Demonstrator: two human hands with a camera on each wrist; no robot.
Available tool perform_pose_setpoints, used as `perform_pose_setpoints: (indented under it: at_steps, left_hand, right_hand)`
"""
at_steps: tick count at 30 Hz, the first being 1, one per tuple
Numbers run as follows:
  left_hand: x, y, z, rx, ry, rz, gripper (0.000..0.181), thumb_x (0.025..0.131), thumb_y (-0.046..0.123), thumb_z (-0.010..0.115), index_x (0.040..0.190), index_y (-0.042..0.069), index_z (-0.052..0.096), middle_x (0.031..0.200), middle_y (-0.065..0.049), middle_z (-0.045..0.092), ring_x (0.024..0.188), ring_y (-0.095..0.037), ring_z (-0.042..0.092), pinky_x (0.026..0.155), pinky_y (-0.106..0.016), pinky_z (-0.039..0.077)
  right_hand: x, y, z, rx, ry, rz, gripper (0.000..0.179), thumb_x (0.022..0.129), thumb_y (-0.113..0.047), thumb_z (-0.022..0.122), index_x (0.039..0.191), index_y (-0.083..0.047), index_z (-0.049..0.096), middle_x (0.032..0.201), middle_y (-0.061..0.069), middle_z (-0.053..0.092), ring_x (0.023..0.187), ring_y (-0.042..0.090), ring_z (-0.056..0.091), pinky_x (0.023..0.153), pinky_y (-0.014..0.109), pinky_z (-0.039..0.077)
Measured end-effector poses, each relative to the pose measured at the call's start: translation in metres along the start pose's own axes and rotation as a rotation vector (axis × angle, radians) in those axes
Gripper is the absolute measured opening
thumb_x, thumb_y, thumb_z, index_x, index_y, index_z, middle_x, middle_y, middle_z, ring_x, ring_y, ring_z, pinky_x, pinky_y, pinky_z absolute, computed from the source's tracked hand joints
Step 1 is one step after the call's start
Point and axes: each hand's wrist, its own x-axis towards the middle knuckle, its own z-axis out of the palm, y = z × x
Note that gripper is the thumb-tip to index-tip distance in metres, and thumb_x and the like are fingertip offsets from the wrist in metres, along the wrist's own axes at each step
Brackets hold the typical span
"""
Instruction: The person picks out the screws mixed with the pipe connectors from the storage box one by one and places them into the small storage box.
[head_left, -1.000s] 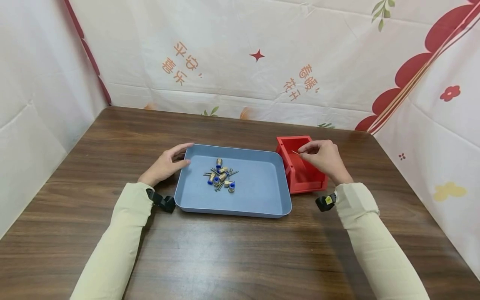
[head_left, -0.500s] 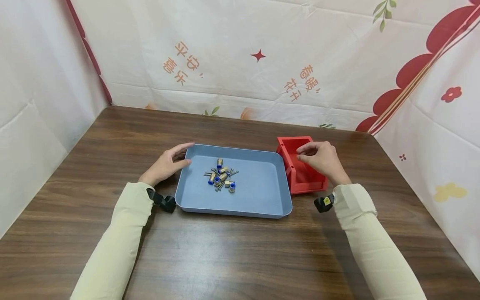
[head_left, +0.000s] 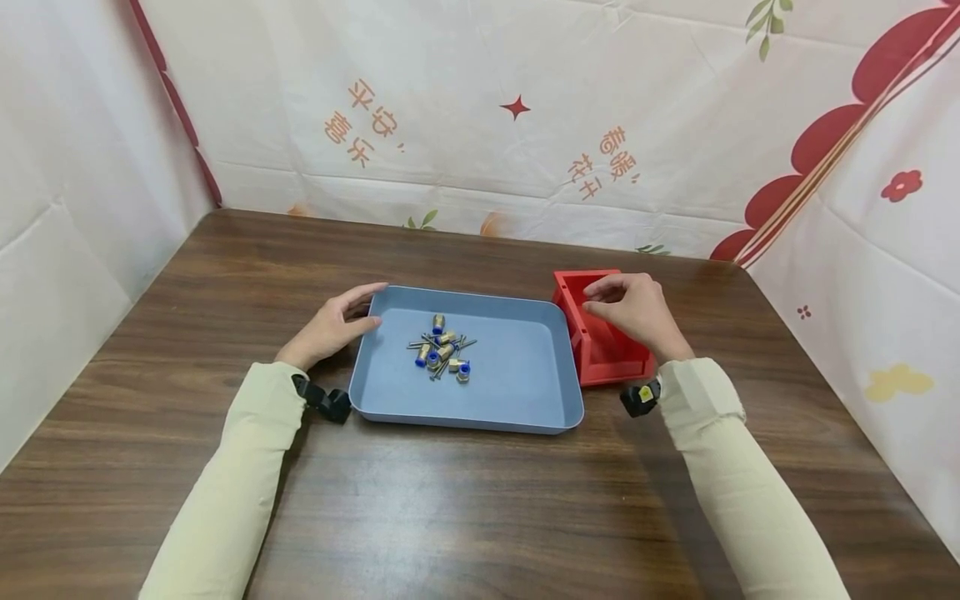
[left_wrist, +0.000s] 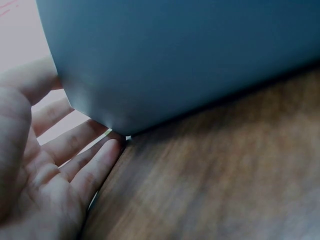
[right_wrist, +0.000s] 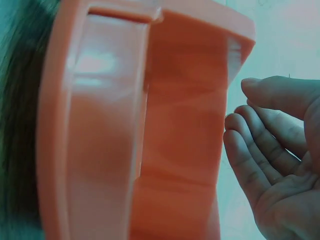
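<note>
A shallow blue-grey tray (head_left: 517, 408) lies on the table, with brass fittings (head_left: 446, 353) with blue ends and thin screws (head_left: 467, 343) piled left of its middle. My left hand (head_left: 330, 329) rests against the tray's left edge, thumb tip over the rim. The left wrist view shows its loosely straight fingers (left_wrist: 97, 167) by the outer corner. Above the red bin (head_left: 588, 357), right of the tray, is my right hand (head_left: 636, 312). In the right wrist view its thumb and fingers (right_wrist: 242, 155) stand apart, nothing visible between them. The bin's floor is partly hidden by this hand.
The brown wooden table (head_left: 465, 517) extends around both containers. The bin stands close against the tray's right side. A printed white cloth (head_left: 465, 100) hangs behind the table and along its sides.
One second ago my right hand pinched a thin screw above the bin. Now the screw is out of sight, and the hand has shifted slightly left and up. My left hand stays put.
</note>
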Motion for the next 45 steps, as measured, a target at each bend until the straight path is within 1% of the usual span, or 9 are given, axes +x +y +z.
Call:
perform_pose_setpoints:
  at_steps: [5, 9, 17, 20, 24, 29, 35, 40, 45]
  left_hand:
    - [0.001, 0.001, -0.001, 0.006, -0.004, -0.003, 0.056, 0.096, 0.012, 0.055, 0.148, 0.006, 0.034, 0.153, -0.017, 0.032, 0.138, -0.038, 0.033, 0.111, -0.054, 0.029]
    - [0.002, 0.0, -0.001, -0.001, -0.005, -0.009, 0.056, 0.096, 0.012, 0.055, 0.148, 0.007, 0.034, 0.153, -0.017, 0.032, 0.138, -0.037, 0.033, 0.111, -0.054, 0.029]
    - [0.002, -0.001, -0.001, -0.011, -0.012, 0.006, 0.055, 0.096, 0.009, 0.054, 0.147, 0.004, 0.034, 0.153, -0.019, 0.03, 0.139, -0.039, 0.03, 0.112, -0.055, 0.027]
    - [0.002, -0.001, -0.001, -0.011, -0.014, 0.006, 0.055, 0.096, 0.009, 0.054, 0.147, 0.004, 0.034, 0.153, -0.019, 0.03, 0.139, -0.04, 0.031, 0.111, -0.055, 0.027]
    - [0.001, 0.0, -0.001, -0.014, -0.017, 0.006, 0.055, 0.096, 0.009, 0.054, 0.147, 0.004, 0.033, 0.153, -0.019, 0.03, 0.139, -0.04, 0.031, 0.111, -0.055, 0.027]
    - [0.001, 0.003, -0.001, -0.015, -0.016, -0.003, 0.055, 0.097, 0.009, 0.054, 0.148, 0.004, 0.033, 0.153, -0.019, 0.031, 0.139, -0.039, 0.031, 0.112, -0.055, 0.028]
    - [0.002, 0.003, -0.001, -0.012, -0.019, -0.007, 0.055, 0.097, 0.008, 0.053, 0.148, 0.005, 0.034, 0.154, -0.018, 0.03, 0.139, -0.039, 0.031, 0.111, -0.055, 0.029]
    - [0.001, 0.001, -0.001, -0.014, -0.013, -0.004, 0.055, 0.096, 0.008, 0.054, 0.147, 0.005, 0.034, 0.153, -0.017, 0.031, 0.139, -0.039, 0.031, 0.111, -0.055, 0.029]
    - [0.0, 0.0, -0.001, -0.019, -0.011, -0.001, 0.055, 0.096, 0.009, 0.055, 0.147, 0.006, 0.034, 0.153, -0.017, 0.031, 0.138, -0.039, 0.033, 0.11, -0.054, 0.03]
  right_hand:
    - [0.004, -0.008, 0.002, 0.023, -0.005, -0.01, 0.028, 0.087, -0.017, 0.07, 0.112, -0.004, 0.069, 0.104, 0.017, 0.069, 0.089, 0.025, 0.062, 0.072, 0.02, 0.052]
    - [0.008, -0.015, 0.007, 0.041, 0.003, -0.044, 0.026, 0.086, -0.016, 0.07, 0.109, -0.004, 0.07, 0.1, 0.016, 0.07, 0.086, 0.024, 0.063, 0.069, 0.017, 0.051]
    - [0.017, -0.027, 0.021, 0.061, 0.019, -0.086, 0.021, 0.084, -0.012, 0.073, 0.103, -0.004, 0.072, 0.093, 0.013, 0.071, 0.078, 0.016, 0.064, 0.067, 0.019, 0.051]
    - [0.019, -0.033, 0.027, 0.076, 0.007, -0.1, 0.02, 0.084, -0.012, 0.072, 0.103, -0.005, 0.072, 0.094, 0.013, 0.071, 0.077, 0.015, 0.064, 0.066, 0.019, 0.051]
    - [0.022, -0.042, 0.035, 0.084, -0.022, -0.123, 0.02, 0.084, -0.01, 0.071, 0.103, -0.004, 0.071, 0.095, 0.014, 0.071, 0.079, 0.018, 0.064, 0.066, 0.019, 0.052]
    - [0.023, -0.051, 0.045, 0.099, -0.047, -0.119, 0.021, 0.084, -0.01, 0.072, 0.104, -0.004, 0.071, 0.096, 0.014, 0.07, 0.082, 0.021, 0.064, 0.068, 0.022, 0.053]
    - [0.023, -0.057, 0.057, 0.122, -0.066, -0.125, 0.026, 0.083, -0.01, 0.073, 0.107, -0.001, 0.07, 0.098, 0.015, 0.07, 0.083, 0.023, 0.063, 0.073, 0.027, 0.054]
    - [0.025, -0.062, 0.069, 0.131, -0.075, -0.156, 0.026, 0.081, -0.008, 0.074, 0.105, 0.001, 0.071, 0.095, 0.016, 0.07, 0.081, 0.024, 0.064, 0.073, 0.028, 0.054]
    - [0.025, -0.064, 0.079, 0.125, -0.097, -0.17, 0.026, 0.08, -0.009, 0.075, 0.104, 0.0, 0.071, 0.095, 0.015, 0.071, 0.081, 0.023, 0.063, 0.075, 0.029, 0.054]
